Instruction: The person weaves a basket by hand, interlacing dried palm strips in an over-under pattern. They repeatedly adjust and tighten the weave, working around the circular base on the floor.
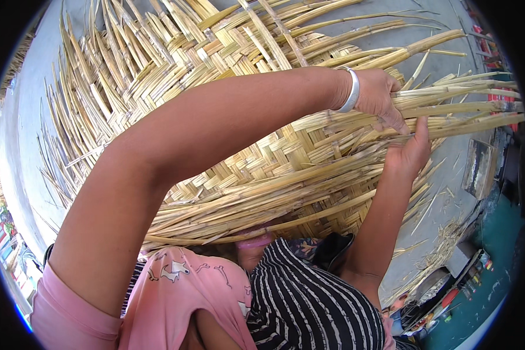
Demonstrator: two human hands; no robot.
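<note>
A big woven mat of split cane (262, 157) lies before me, its loose strips fanning out along the edges. My left arm reaches across it to the right, a silver bangle (351, 90) at the wrist. There my left hand (380, 96) is closed over a bundle of long cane strips (449, 114). Just below and right of it, my right hand (411, 153) grips the same bundle from underneath, its thumb pointing up. The strips run on past both hands to the right. Some of the fingers are hidden by the cane.
More loose strips (239, 207) lie along the mat's near side, against my lap. On the grey floor (449, 169) to the right are a wooden block (480, 168) and scattered cane scraps (440, 245). Small tools and other items clutter the lower right.
</note>
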